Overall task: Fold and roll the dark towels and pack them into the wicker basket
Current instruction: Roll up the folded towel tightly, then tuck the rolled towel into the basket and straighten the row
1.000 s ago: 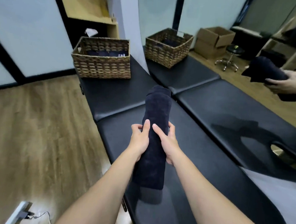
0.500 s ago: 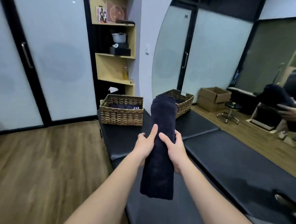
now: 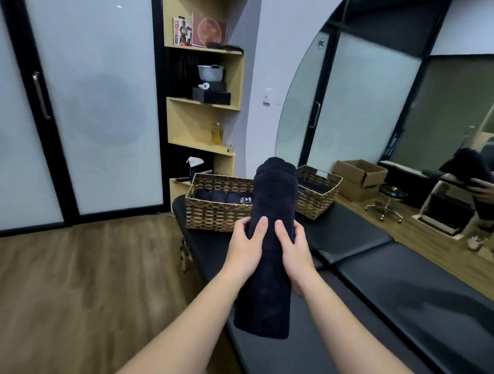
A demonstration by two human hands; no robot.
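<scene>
Roll: a dark towel (image 3: 268, 246), rolled into a long thick cylinder, held up in the air above the table, its length running away from the person, far end raised.
Left hand (image 3: 245, 249): clasps the roll's left side a little beyond its middle, thumb lying on top, fingers wrapped under and out of sight.
Right hand (image 3: 295, 252): clasps the roll's right side level with the left hand, thumb on top, fingers curled beneath.
Roll against the grip: both thumbs lie nearly side by side on the upper face; the near end hangs free below the hands, and the far end stands free above them.
Table (image 3: 393, 282): black padded, below the roll; no part of the roll touches it.
Basket (image 3: 218, 211): wicker, on the table's far end, beyond the roll and to its left; the roll's far end overlaps the basket's right corner in the view.
Inside the basket: rolled dark towels (image 3: 219, 197) packed side by side, one with pale lettering.
Mirror (image 3: 418, 116): on the wall right of the roll, repeating the basket, the table and a hand with the roll.
Shelf (image 3: 205, 97): wooden, against the wall behind the basket.
</scene>
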